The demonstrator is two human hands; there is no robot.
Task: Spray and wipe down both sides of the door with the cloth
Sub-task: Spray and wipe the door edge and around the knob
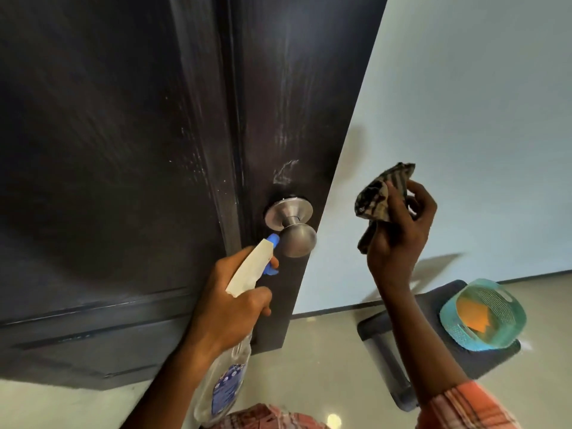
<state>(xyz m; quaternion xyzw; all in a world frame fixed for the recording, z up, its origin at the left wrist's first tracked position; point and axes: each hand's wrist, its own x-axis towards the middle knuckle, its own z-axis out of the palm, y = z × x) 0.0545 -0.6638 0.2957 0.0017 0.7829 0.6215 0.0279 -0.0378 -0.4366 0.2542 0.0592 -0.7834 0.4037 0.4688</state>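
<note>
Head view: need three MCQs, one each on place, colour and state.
1. The teal basket sits: A) low, right of the door; B) left of the door; C) hung on the door.
2. The spray bottle trigger is: A) red; B) blue; C) green.
3. The cloth is: A) in the basket; B) pressed on the door; C) held by the right hand, off the door.

Key: 1 A, it stands on a dark object on the floor past the door's edge. 2 B, blue shows at the left hand forefinger. 3 C, the bunched cloth shows against the pale wall.
</note>
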